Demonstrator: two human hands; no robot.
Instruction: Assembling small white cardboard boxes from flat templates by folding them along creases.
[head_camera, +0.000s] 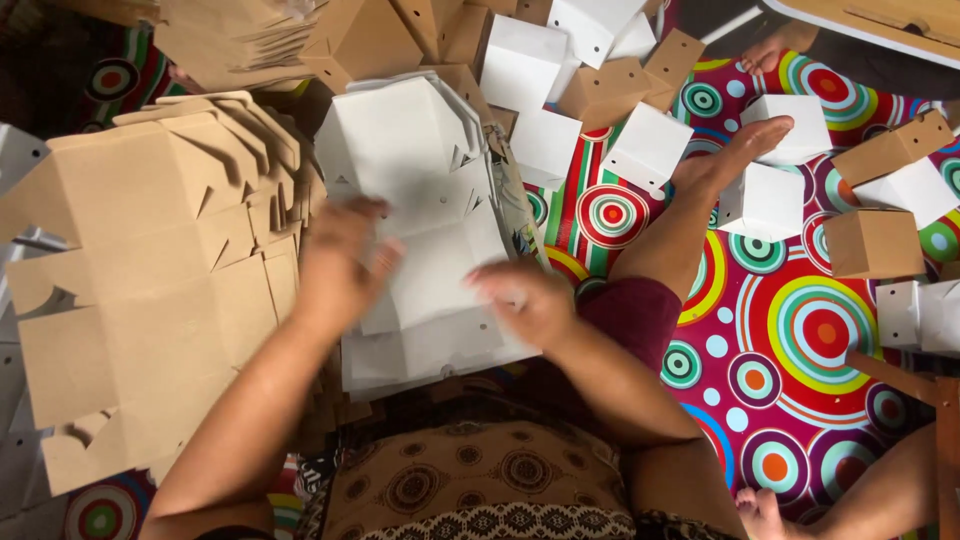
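A stack of flat white cardboard box blanks (420, 180) lies in front of me on the floor. My left hand (338, 265) rests on its left side, fingers on the top sheet. On the sheet's lower right sits my right hand (520, 300), fingers curled and blurred by motion. Whether either hand grips the sheet I cannot tell.
A pile of flat brown box blanks (150, 270) lies to the left. Folded white boxes (650, 145) and brown boxes (872, 243) are scattered over a mat with coloured circles (800, 340). My outstretched leg (690, 215) crosses the mat. Another person's foot (760, 512) shows at the bottom right.
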